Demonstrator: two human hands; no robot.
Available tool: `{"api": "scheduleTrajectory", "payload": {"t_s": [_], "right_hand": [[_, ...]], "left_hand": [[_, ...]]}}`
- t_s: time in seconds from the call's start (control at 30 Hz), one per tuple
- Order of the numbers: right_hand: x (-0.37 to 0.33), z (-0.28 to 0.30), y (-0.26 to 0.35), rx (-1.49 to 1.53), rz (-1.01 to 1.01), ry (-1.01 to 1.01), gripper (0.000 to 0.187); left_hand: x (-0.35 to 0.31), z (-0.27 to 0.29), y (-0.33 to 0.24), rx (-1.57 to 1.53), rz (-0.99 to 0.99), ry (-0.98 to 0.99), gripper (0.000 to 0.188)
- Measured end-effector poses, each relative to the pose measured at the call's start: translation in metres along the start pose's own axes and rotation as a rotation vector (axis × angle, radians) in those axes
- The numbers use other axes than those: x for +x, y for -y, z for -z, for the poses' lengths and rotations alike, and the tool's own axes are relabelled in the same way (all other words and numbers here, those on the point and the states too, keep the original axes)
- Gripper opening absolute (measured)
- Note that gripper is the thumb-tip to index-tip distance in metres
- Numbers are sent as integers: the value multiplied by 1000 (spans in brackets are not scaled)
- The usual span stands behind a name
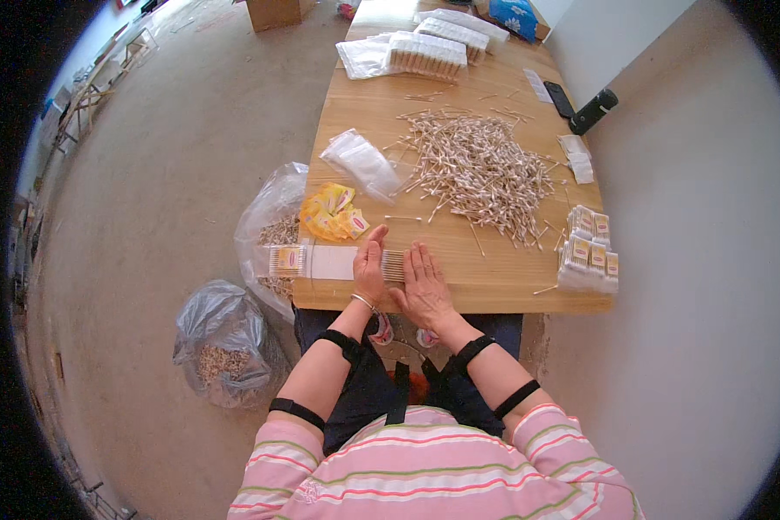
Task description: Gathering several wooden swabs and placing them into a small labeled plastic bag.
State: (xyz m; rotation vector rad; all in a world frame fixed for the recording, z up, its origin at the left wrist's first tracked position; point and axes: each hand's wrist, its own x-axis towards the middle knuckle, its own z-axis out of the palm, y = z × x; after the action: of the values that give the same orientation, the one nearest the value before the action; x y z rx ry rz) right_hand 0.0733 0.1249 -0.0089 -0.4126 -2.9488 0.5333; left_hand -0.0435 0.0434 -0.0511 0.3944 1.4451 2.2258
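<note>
A flat row of cotton swabs (pixel 393 266) lies side by side on the table between my two hands. My left hand (pixel 370 269) stands on its edge at the row's left side, fingers stretched out and close together. Flat on the table, my right hand (pixel 425 284) has its fingers extended against the row's right side. Left of my left hand is a white rectangular sheet (pixel 332 262). A clear bag packed with swabs and a yellow label (pixel 287 260) adjoins that sheet at the table's left edge. Yellow printed cards (pixel 331 211) are fanned out just beyond.
A large heap of loose swabs (pixel 481 169) covers the table's middle. Empty clear bags (pixel 361 163) lie left of it. Filled packs (pixel 588 251) stack at right, near a dark bottle (pixel 594 111). More bundles (pixel 426 55) sit far back. Plastic sacks (pixel 227 342) stand on the floor.
</note>
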Motion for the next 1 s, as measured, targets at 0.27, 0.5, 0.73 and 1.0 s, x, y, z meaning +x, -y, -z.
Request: {"api": "scheduleTrajectory", "payload": {"t_s": [0.27,0.5,0.73,1.0], "right_hand": [[2,-3,9,-128,38,52,92],[1,-2,3,-116,23,59,101],[0,-1,6,-259,42,38,91],[-2,0,4,-260,53,14,82]], "left_hand": [[-2,2,-6,231,-58,4,41],[-55,15,-39,1035,-347,176,33],[-80,10,-58,1332,-336,378,47],[-77,9,-57,1388,-297,448,52]]}}
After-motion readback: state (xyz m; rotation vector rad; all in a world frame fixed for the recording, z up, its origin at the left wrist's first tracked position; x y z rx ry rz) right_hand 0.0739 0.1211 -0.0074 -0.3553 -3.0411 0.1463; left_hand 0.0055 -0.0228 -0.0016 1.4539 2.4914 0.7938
